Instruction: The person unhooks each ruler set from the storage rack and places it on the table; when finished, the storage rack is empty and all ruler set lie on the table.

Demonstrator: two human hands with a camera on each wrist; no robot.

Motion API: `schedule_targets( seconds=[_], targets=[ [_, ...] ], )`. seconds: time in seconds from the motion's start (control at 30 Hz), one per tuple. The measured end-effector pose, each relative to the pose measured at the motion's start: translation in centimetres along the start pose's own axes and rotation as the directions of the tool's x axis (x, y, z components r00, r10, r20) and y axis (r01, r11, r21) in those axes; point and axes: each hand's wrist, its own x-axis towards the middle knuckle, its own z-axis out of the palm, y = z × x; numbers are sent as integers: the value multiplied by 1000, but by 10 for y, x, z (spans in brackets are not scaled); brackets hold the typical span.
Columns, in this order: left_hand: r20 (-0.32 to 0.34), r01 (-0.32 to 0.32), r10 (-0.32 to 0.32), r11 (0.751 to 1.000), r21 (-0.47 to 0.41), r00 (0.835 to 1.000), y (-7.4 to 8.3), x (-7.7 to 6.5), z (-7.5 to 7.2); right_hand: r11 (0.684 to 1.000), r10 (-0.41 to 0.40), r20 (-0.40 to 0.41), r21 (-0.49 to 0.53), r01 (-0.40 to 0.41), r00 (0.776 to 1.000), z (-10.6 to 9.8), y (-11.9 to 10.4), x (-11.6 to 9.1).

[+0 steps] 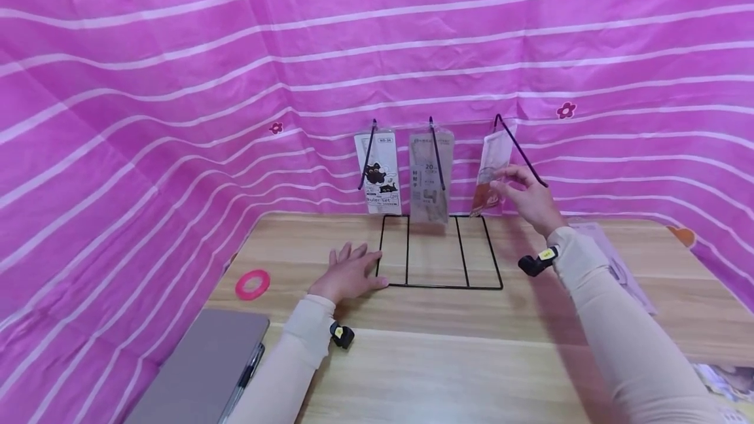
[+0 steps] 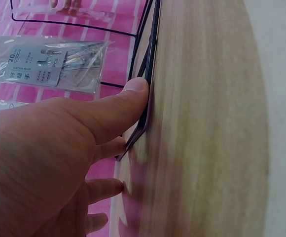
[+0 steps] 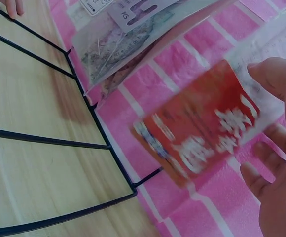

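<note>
While the right hand is raised: fingers pinch the red packet
Where the left hand rests: fingers spread wide, touching the wire rack on the counter

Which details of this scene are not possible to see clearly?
- Red-orange packet, right wrist view: small print, blurred.
- Lilac packet, head view: left part, hidden by the right sleeve.
- Ruler-set packet, left wrist view: mostly hidden by the left hand and frame edge.
</note>
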Motion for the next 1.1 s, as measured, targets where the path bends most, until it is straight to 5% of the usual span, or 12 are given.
schedule_targets(
  seconds=[0.57, 1.1],
  targets=[
    [-15, -10, 10, 1000, 22, 1000, -2, 4, 9, 982, -136, -23, -138, 131, 991, -14, -7, -39],
    [-11, 3, -3, 1000, 17, 1000, -2, 11, 4, 964, -183, 113, -175, 201, 977, -80, -21, -149]
  ],
)
